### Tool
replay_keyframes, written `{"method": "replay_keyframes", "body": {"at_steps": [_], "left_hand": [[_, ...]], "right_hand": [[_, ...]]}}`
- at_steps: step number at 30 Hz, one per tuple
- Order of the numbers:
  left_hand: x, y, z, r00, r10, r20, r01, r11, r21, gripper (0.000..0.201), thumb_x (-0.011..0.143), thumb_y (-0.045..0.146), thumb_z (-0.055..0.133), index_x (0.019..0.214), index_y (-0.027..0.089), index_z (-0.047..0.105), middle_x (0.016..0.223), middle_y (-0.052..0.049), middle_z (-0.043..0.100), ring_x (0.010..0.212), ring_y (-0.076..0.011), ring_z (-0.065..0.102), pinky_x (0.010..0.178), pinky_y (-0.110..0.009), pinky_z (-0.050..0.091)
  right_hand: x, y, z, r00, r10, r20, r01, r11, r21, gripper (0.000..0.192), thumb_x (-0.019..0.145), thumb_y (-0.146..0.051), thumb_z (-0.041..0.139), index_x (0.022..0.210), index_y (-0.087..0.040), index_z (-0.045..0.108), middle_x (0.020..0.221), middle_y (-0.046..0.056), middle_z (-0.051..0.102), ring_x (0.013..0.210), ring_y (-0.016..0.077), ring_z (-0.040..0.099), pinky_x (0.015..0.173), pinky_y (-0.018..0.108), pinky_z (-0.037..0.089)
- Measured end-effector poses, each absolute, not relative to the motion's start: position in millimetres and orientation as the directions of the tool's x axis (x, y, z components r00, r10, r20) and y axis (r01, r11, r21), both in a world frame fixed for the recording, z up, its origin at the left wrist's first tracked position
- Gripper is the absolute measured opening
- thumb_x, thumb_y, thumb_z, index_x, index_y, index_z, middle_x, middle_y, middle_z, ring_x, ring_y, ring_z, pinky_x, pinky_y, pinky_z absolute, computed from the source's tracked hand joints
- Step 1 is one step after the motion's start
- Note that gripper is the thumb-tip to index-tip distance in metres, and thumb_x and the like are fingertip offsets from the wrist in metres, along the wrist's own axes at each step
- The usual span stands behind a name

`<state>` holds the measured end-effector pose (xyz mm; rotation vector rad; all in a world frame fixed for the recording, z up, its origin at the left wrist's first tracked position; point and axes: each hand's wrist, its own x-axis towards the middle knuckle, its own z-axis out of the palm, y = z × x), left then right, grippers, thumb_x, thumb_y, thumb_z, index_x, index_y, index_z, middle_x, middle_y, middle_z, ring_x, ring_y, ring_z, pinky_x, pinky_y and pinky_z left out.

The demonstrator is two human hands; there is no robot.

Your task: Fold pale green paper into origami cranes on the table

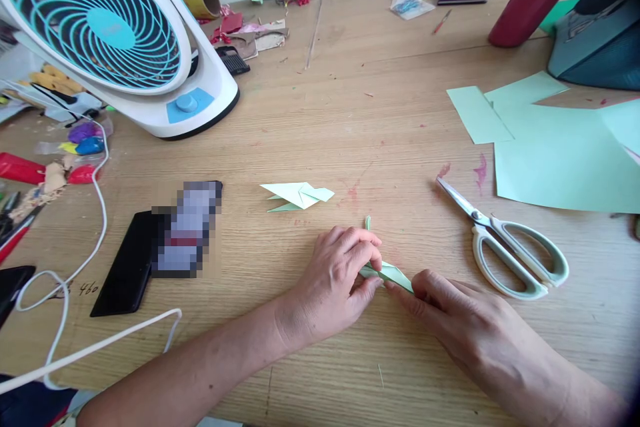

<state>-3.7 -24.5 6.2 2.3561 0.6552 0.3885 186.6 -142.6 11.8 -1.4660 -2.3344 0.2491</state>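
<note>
A narrow folded piece of light green paper (395, 275) is held low over the wooden table between both hands. The fingers and thumb of my left hand (345, 273) pinch its left part, and a thin green tip sticks up beyond the knuckles. At its right end, my right hand (465, 320) grips the paper between thumb and curled forefinger. Part of the paper is hidden by the fingers. Beyond my left hand lies a finished-looking folded paper figure (303, 195), pale green with pointed ends. Scissors (505, 247) with pale handles rest slightly open, right of my hands.
Light green paper sheets (565, 153) lie at the right, near a dark teal object (595, 47) and a red cylinder (535, 0). A white fan (210, 93) stands at back left. Two phones (125, 267) overlap at left, beside a white cable (103, 213).
</note>
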Motion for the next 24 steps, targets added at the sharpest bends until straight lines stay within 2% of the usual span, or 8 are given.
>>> {"method": "replay_keyframes", "body": {"at_steps": [14,18,21,24], "left_hand": [[0,-32,10,0.824,0.566,0.033,0.424,-0.654,0.627,0.022,0.081,0.005,0.055,0.096,0.021,0.054,0.122,-0.004,0.055,0.111,-0.0221,0.049,0.097,-0.042,0.039],[1,-32,11,0.826,0.563,0.023,0.434,-0.662,0.611,0.025,0.08,0.003,0.055,0.098,0.021,0.056,0.124,-0.004,0.056,0.111,-0.022,0.05,0.096,-0.041,0.039],[-3,-34,10,0.841,0.536,0.075,0.404,-0.714,0.571,0.022,0.085,0.005,0.058,0.1,0.021,0.06,0.129,-0.002,0.059,0.111,-0.0214,0.05,0.094,-0.04,0.04],[-9,-38,8,0.835,0.494,0.244,0.374,-0.833,0.408,0.021,0.091,0.013,0.058,0.108,0.025,0.065,0.133,0.001,0.062,0.11,-0.0226,0.051,0.094,-0.043,0.038]], "right_hand": [[186,-140,15,-0.394,0.895,0.21,0.836,0.444,-0.324,0.039,0.101,-0.011,0.027,0.082,-0.015,0.061,0.072,0.004,0.054,0.05,0.0114,0.047,0.048,0.024,0.039],[186,-142,10,-0.39,0.895,0.215,0.845,0.441,-0.303,0.036,0.1,-0.01,0.031,0.08,-0.015,0.06,0.073,0.003,0.053,0.051,0.0112,0.047,0.048,0.025,0.037],[187,-144,5,-0.389,0.899,0.202,0.851,0.434,-0.295,0.03,0.099,-0.01,0.035,0.083,-0.016,0.06,0.074,0.003,0.053,0.053,0.0118,0.046,0.048,0.026,0.037],[187,-145,3,-0.382,0.902,0.202,0.853,0.428,-0.299,0.03,0.098,-0.01,0.035,0.083,-0.016,0.06,0.074,0.003,0.052,0.053,0.0119,0.046,0.049,0.026,0.037]]}}
